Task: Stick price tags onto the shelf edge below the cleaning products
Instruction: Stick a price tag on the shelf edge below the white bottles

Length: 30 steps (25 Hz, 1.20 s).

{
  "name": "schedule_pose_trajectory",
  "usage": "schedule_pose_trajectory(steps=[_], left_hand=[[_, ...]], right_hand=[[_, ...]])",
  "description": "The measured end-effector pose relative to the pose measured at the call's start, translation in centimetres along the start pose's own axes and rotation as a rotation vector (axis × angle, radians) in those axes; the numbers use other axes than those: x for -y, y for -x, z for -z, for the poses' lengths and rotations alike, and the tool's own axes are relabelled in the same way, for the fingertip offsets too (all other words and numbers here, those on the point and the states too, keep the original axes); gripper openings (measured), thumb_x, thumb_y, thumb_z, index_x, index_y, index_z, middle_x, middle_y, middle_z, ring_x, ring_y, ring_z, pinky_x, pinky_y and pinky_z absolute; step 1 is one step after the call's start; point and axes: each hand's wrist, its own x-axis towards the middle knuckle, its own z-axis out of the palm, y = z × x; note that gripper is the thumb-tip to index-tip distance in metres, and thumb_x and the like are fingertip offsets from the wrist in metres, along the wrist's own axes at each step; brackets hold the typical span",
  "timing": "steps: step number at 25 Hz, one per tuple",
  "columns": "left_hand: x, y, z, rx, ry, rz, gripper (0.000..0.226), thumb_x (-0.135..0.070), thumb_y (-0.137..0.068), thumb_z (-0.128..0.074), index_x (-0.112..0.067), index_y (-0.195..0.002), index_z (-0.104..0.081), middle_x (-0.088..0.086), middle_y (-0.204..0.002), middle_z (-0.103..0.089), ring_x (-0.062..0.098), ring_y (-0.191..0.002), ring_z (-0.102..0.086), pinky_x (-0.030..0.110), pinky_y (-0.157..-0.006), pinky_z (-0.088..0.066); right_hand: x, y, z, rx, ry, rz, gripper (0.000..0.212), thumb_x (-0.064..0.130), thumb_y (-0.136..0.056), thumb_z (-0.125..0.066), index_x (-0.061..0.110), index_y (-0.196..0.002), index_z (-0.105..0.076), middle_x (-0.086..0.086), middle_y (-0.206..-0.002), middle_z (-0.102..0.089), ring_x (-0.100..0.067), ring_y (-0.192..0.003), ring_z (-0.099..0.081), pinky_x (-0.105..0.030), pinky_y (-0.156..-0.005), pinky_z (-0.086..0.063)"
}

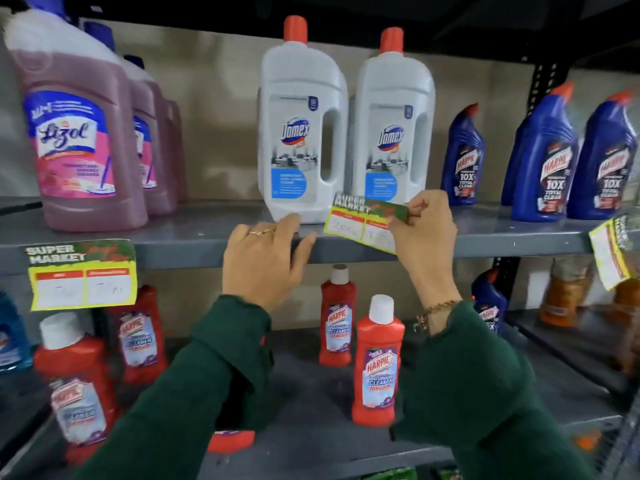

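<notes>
A person's right hand pinches a price tag over the grey shelf edge below 2 Domex bottles, while the left hand rests fingers-spread on the edge. The tag looks mid-placement; next it needs levelling and pressing flat.
</notes>
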Motion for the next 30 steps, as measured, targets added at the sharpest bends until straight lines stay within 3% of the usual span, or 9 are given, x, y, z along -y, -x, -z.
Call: schedule_pose_trajectory(steps=[2,4,5,8,11,15,18,25,30], left_hand=[[-0.6,-0.4,0.7,0.015,0.147,0.083,0.05,-0.046,-0.091,-0.034,-0.009,-0.123,-0.043,0.011,-0.09,-0.072,0.029,-0.074,-0.063,0.04,-0.07,-0.04],[-1.4,-1.1,1.4,0.01,0.314,0.047,0.053,-0.045,-0.091,-0.039,-0.011,-0.132,-0.038,0.014,-0.117,-0.063,0.028,-0.099,-0.057,0.038,-0.083,-0.042],[-1.8,-1.3,1.7,-0.007,0.336,-0.026,0.049,-0.04,-0.091,-0.043,-0.01,-0.129,-0.043,0.015,-0.121,-0.06,0.026,-0.107,-0.053,0.035,-0.088,-0.04],[-2.4,-1.4,1.3,-0.085,0.252,-0.205,0.025,-0.022,-0.089,-0.051,-0.007,-0.105,-0.064,0.012,-0.095,-0.071,0.027,-0.092,-0.059,0.036,-0.081,-0.039],[-2.7,-0.7,0.9,-0.033,0.303,-0.13,0.022,-0.024,-0.088,-0.052,-0.011,-0.092,-0.068,0.007,-0.079,-0.071,0.02,-0.082,-0.054,0.034,-0.075,-0.038],[-2.5,-0.4,0.7,0.046,0.365,-0.014,0.026,-0.034,-0.082,-0.054,-0.013,-0.078,-0.068,0.005,-0.086,-0.063,0.019,-0.083,-0.049,0.034,-0.073,-0.04],[-2.5,-0.3,0.5,0.091,0.354,0.024,0.032,-0.043,-0.077,-0.055,-0.015,-0.066,-0.064,0.003,-0.097,-0.061,0.017,-0.087,-0.05,0.032,-0.077,-0.033],[-2.8,-0.4,0.4,0.086,0.34,0.07,0.027,-0.039,-0.075,-0.065,-0.015,-0.063,-0.066,0.001,-0.094,-0.065,0.017,-0.083,-0.055,0.031,-0.075,-0.036],[-2.7,-0.8,0.5,0.052,0.428,0.14,0.026,-0.041,-0.079,-0.062,-0.017,-0.068,-0.064,-0.001,-0.08,-0.067,0.016,-0.074,-0.057,0.037,-0.063,-0.05]], right_hand=[[-0.4,0.2,1.3,0.117,-0.212,-0.003,0.04,-0.007,-0.078,-0.062,0.026,-0.092,-0.044,0.006,-0.08,-0.055,-0.017,-0.08,-0.061,-0.025,-0.065,-0.052],[-0.5,0.4,1.9,0.298,-0.177,0.115,0.043,-0.006,-0.081,-0.06,0.032,-0.101,-0.054,-0.001,-0.093,-0.06,-0.015,-0.087,-0.062,-0.025,-0.074,-0.054],[-0.6,0.7,1.9,0.361,-0.107,0.198,0.041,-0.005,-0.083,-0.058,0.03,-0.104,-0.059,-0.002,-0.096,-0.06,-0.015,-0.089,-0.06,-0.024,-0.079,-0.052],[-1.2,1.7,1.1,0.369,-0.002,0.325,0.029,-0.004,-0.084,-0.057,0.016,-0.104,-0.066,-0.003,-0.093,-0.058,-0.015,-0.09,-0.055,-0.011,-0.079,-0.045],[-2.0,2.2,0.8,0.275,0.028,0.404,0.021,0.002,-0.082,-0.063,0.012,-0.099,-0.069,-0.001,-0.085,-0.06,-0.015,-0.084,-0.057,-0.021,-0.079,-0.048],[-2.8,2.3,1.0,0.248,0.109,0.476,0.01,0.013,-0.078,-0.07,0.01,-0.087,-0.072,-0.009,-0.078,-0.068,-0.015,-0.075,-0.056,-0.033,-0.072,-0.049],[-2.9,2.5,0.9,0.281,0.164,0.497,0.005,0.012,-0.076,-0.071,0.007,-0.078,-0.071,-0.01,-0.073,-0.067,-0.017,-0.074,-0.054,-0.037,-0.068,-0.05],[-2.8,2.5,0.1,0.274,0.258,0.487,0.01,0.015,-0.073,-0.069,0.008,-0.066,-0.066,-0.004,-0.066,-0.061,-0.016,-0.071,-0.049,-0.027,-0.06,-0.038],[-2.0,2.5,0.0,0.2,0.188,0.446,0.013,0.019,-0.075,-0.066,0.008,-0.068,-0.067,-0.007,-0.065,-0.064,-0.019,-0.066,-0.055,-0.035,-0.059,-0.05]])
